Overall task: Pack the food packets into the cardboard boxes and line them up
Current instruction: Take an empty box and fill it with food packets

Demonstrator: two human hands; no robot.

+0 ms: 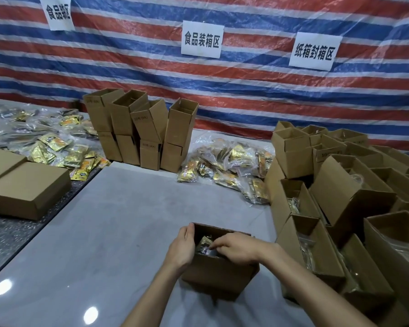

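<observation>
An open cardboard box sits on the grey table in front of me. My left hand grips its left wall, fingers curled over the rim. My right hand reaches into the box from the right, its fingertips on a gold food packet that lies inside in clear plastic; whether it pinches or only presses the packet I cannot tell. A pile of bagged gold packets lies further back on the table.
A stack of empty upright boxes stands at the back centre. Rows of open boxes, some holding packets, crowd the right side. Loose packets and a flat closed carton lie at the left. A striped tarp with paper signs hangs behind.
</observation>
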